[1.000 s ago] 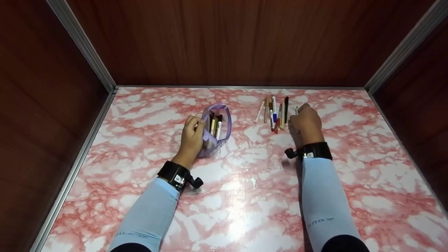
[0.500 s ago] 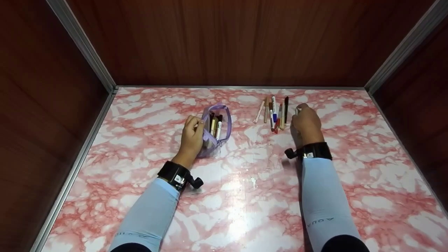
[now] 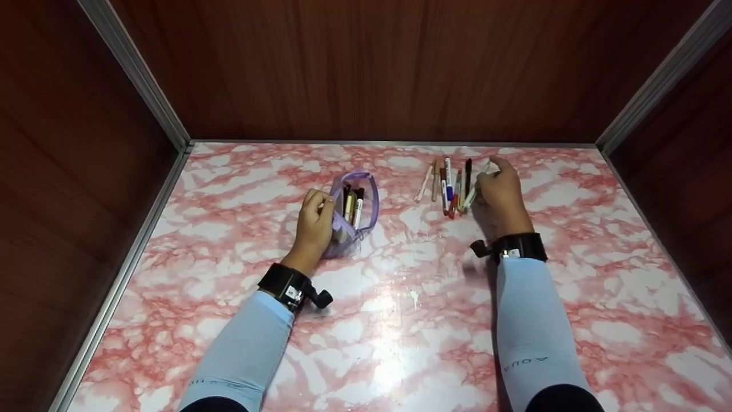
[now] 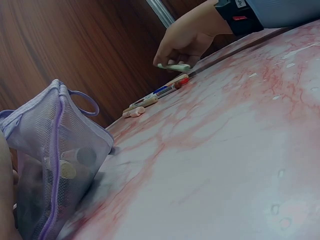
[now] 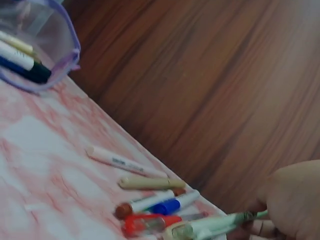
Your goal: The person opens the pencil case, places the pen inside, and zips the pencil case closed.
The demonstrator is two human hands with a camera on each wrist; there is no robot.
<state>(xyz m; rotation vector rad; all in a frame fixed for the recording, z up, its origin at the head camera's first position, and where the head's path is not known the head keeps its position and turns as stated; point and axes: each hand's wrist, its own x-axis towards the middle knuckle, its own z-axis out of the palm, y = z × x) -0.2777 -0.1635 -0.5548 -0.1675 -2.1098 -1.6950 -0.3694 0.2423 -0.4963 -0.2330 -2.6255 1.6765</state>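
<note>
My left hand (image 3: 314, 220) grips the left edge of a purple mesh pencil case (image 3: 374, 209). The case stands with its mouth spread, and several pens and markers (image 3: 350, 207) are inside. To the right, my right hand (image 3: 502, 191) pinches a pale green pen (image 4: 173, 66) just above the table. This pen slants over the right end of a group of loose pens, among them a pink pen (image 5: 125, 162), a blue-capped marker (image 5: 175, 202) and a red pen (image 5: 145, 224). In the left wrist view, only a sliver of the left hand shows beside the mesh.
The pens lie on a red-and-white marbled table (image 3: 400, 320). Dark wood-grain panels (image 3: 366, 68) rise at the back and both sides, with metal strips along the edges. Small shiny spots (image 3: 413, 296) mark the middle of the tabletop.
My right hand has lifted and shifted slightly away from me, with the pale green pen now showing clearly in its fingers. The left hand and pencil case have stayed put.
</note>
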